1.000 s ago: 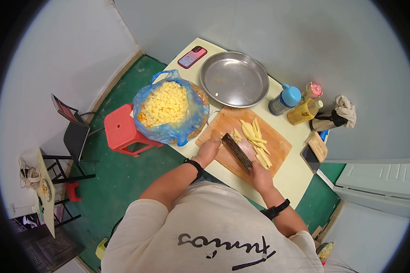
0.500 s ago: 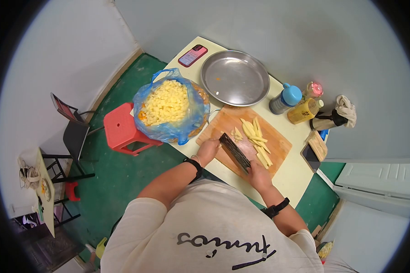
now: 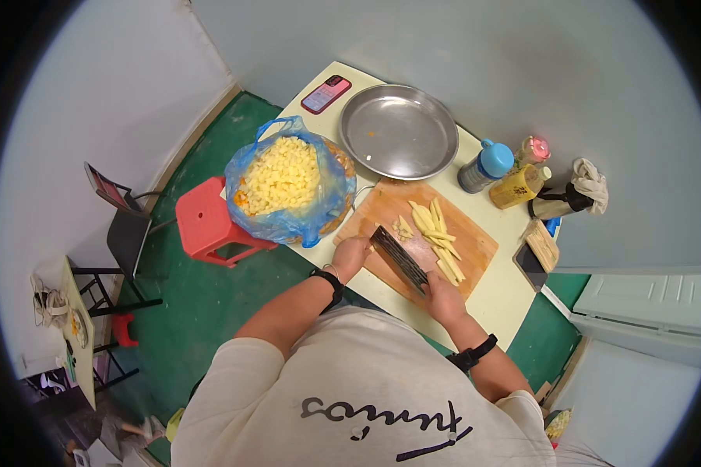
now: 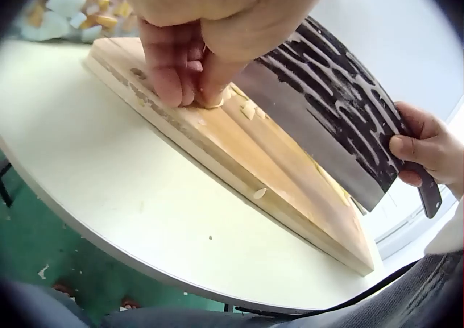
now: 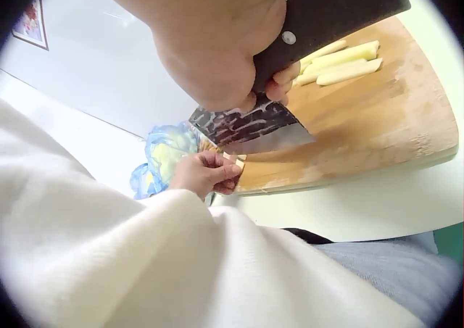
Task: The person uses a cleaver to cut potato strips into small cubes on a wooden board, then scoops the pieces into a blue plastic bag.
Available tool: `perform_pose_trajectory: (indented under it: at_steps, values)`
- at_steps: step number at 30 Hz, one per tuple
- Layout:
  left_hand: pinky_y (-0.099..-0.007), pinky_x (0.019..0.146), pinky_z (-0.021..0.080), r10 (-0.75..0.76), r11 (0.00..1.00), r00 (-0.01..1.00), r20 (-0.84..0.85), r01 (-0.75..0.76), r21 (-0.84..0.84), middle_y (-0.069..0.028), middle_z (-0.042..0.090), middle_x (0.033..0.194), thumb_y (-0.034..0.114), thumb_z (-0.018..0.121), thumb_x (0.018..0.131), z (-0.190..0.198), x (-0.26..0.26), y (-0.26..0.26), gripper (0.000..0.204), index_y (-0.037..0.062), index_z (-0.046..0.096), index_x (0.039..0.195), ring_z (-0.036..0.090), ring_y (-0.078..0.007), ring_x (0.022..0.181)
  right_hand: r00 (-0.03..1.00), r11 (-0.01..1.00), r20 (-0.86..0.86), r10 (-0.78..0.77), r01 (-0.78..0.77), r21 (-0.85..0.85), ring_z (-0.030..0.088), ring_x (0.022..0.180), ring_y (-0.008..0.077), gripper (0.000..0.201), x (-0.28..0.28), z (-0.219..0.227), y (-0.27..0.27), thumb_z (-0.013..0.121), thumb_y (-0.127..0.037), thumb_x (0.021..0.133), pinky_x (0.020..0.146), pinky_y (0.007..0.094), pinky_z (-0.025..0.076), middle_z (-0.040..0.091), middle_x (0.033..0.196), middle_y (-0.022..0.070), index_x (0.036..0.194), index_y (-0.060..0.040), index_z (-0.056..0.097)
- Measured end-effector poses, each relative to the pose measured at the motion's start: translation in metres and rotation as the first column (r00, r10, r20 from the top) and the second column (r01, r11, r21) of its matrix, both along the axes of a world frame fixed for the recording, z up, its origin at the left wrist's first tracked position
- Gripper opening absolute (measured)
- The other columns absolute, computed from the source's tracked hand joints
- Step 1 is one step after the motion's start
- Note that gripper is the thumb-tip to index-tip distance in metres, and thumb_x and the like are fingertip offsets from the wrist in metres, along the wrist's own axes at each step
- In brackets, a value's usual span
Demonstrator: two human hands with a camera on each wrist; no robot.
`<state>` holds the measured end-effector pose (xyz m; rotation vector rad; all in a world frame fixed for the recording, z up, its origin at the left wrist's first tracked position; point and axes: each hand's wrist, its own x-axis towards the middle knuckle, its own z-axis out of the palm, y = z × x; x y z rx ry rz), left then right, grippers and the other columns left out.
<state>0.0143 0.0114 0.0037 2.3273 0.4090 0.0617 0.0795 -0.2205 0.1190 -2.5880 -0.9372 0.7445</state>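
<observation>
My right hand (image 3: pixel 444 302) grips the black riveted handle of a cleaver (image 3: pixel 398 258), with fingers at the heel of its dark, streaked blade. The blade slants over the wooden cutting board (image 3: pixel 475 247), its far end beside my left hand (image 3: pixel 352 255). At the board's left edge, my left thumb and fingers pinch a small pale potato piece (image 5: pixel 240 163). Small cut bits (image 4: pixel 249 110) lie just past those fingertips, partly hidden by the hand in the left wrist view. Beyond the blade, several potato sticks (image 3: pixel 436 226) are piled on the board.
A blue plastic bag (image 3: pixel 335 183) of pale cubes stands left of the board. Behind are a round metal tray (image 3: pixel 401 128) and a phone (image 3: pixel 326 94). Bottles, including a blue-capped one (image 3: pixel 484 166), line the right back. A red stool (image 3: pixel 202 214) stands beside the table.
The cleaver's blade has tilted to show more of its side, and its far end has shifted slightly left. My left hand stays at the board's left edge. Someone's blurred limb appears at lower left.
</observation>
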Motion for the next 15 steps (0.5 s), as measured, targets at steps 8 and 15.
perform_pose_trajectory:
  at_steps: [8,15]
  values:
    - [-0.0425,0.067,0.047,-0.021,0.999,0.999,-0.044,0.023,0.038,-0.0188,0.061,0.075,0.013,0.062,0.076,0.002,0.001,0.0,0.013,0.0003,0.06,0.077,0.06,-0.0348,0.074,0.998,0.998,0.01,0.061,-0.062,0.023,0.058,0.076,0.0394,0.016,0.004,-0.01,0.0,0.054,-0.014,0.084,0.066,0.047,0.046,0.059,0.081,0.0217,0.092,-0.0021,0.046]
    - [-0.0424,0.066,0.047,-0.011,0.999,0.999,-0.046,0.013,0.044,-0.0185,0.062,0.076,0.012,0.061,0.076,0.009,0.001,-0.001,0.012,0.0007,0.061,0.073,0.06,-0.0354,0.073,0.977,0.98,0.085,0.197,-0.197,-0.015,0.059,0.075,0.0363,0.013,0.02,-0.02,-0.003,0.051,-0.006,0.081,0.065,0.0445,0.047,0.058,0.083,0.0189,0.093,-0.0045,0.048]
